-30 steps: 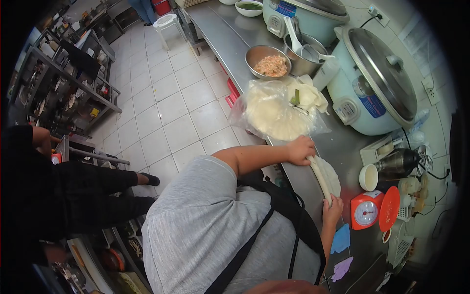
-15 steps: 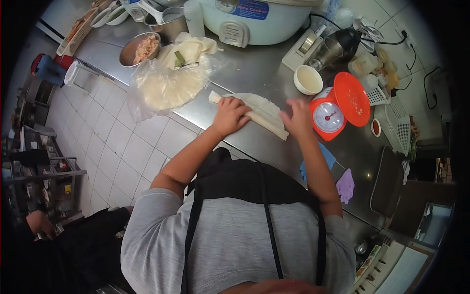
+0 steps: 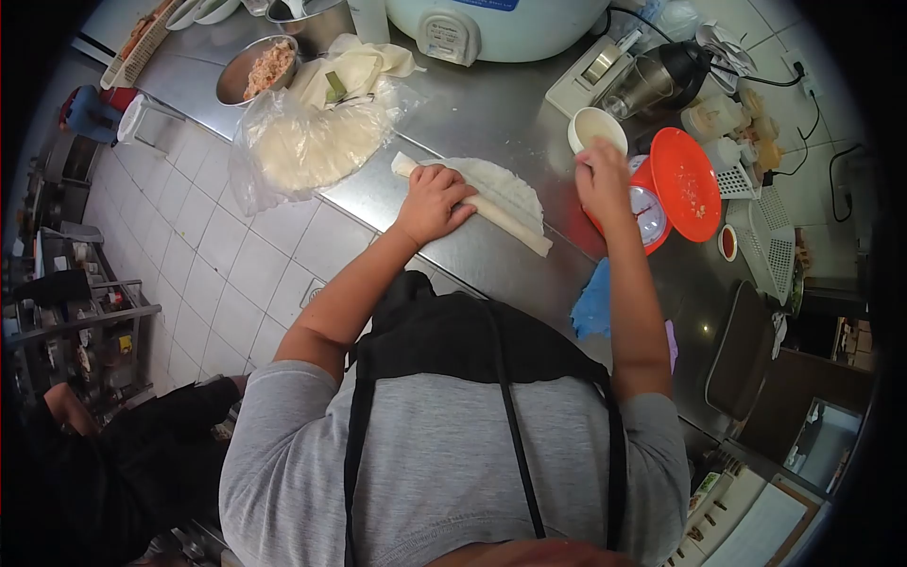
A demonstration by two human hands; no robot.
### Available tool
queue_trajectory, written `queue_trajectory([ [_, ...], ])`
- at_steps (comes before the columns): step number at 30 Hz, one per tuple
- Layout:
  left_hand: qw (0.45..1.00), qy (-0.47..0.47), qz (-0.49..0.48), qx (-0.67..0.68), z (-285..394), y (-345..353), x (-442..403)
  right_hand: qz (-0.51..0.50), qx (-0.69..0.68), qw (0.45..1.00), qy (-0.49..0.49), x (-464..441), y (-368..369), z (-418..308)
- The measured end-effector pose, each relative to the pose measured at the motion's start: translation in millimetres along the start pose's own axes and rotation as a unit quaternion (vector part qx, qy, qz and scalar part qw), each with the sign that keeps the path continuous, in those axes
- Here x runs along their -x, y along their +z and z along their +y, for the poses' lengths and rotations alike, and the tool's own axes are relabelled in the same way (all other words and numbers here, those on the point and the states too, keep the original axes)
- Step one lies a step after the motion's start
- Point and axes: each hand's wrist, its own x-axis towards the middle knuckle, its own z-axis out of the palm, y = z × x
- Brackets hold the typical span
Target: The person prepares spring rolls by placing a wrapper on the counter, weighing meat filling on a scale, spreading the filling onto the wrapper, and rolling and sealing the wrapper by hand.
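Note:
A partly rolled spring roll (image 3: 510,225) lies slantwise on the steel counter, with a flap of its thin pale wrapper (image 3: 505,184) spread flat behind it. My left hand (image 3: 435,201) is closed over the roll near its left end, fingers curved across the top. My right hand (image 3: 605,184) is at the near rim of a white bowl (image 3: 597,123) holding pale liquid; its fingers are drawn together, with nothing seen in them. Under the right forearm and hand, an orange kitchen scale (image 3: 647,215) with an orange dish (image 3: 685,184) is partly hidden.
Left of the roll lies a plastic bag of wrappers (image 3: 316,142), beside a metal bowl of filling (image 3: 265,71). A rice cooker (image 3: 501,38) stands at the back. Blue cloth (image 3: 592,300) lies by my right forearm. Another person's arm (image 3: 71,408) shows at lower left.
My right hand has left the roll's right end and moved up to the white bowl, its fingers drawing together. My left hand stays on the roll. The view has shifted slightly.

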Motion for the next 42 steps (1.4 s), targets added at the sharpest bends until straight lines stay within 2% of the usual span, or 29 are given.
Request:
queue_trajectory([
  [3,1.000,-0.007,-0.006,0.001,0.4,0.0,1.1,-0.180,-0.038,0.979,-0.091,37.0,15.9,-16.0],
  [6,1.000,-0.011,-0.009,-0.007,0.6,-2.3,3.7,-0.222,0.034,0.972,-0.074,49.2,27.1,-36.1],
  [9,1.000,-0.014,-0.013,0.001,-0.1,2.4,1.0,-0.181,0.117,0.972,-0.091,55.4,21.8,-30.3],
  [14,1.000,-0.017,-0.012,0.000,3.0,-0.7,0.3,-0.325,0.196,0.916,-0.129,70.7,-15.4,-41.0],
  [17,1.000,-0.010,0.010,-0.006,3.8,-0.2,-0.4,-0.249,0.208,0.930,-0.171,60.4,-2.5,-39.0],
  [20,1.000,-0.009,0.009,-0.010,4.5,-1.3,-0.4,-0.190,0.253,0.938,-0.144,42.8,23.8,-38.8],
  [23,1.000,-0.007,0.014,-0.005,3.1,-0.6,0.3,-0.191,0.265,0.933,-0.153,46.3,22.2,-34.3],
  [29,1.000,-0.020,-0.012,0.006,1.1,-0.2,1.5,-0.341,0.238,0.893,-0.173,62.2,-30.4,-46.3],
  [32,1.000,-0.021,-0.010,0.010,1.6,-0.5,1.2,-0.177,0.231,0.955,-0.056,18.6,-26.4,-42.7],
  [34,1.000,-0.016,-0.003,0.008,1.0,0.2,1.1,-0.090,0.241,0.965,0.060,-10.3,-12.0,-25.1],
  [37,1.000,-0.016,0.005,0.005,1.0,0.7,2.0,-0.172,0.330,0.910,0.182,-33.0,1.5,-13.5],
  [40,1.000,-0.016,0.006,0.005,0.0,1.6,2.9,-0.084,0.241,0.953,0.164,-31.7,-3.4,-15.8],
  [42,1.000,-0.017,0.008,0.008,-1.9,2.2,2.0,-0.046,0.071,0.994,0.070,-25.5,-4.7,-13.5],
])
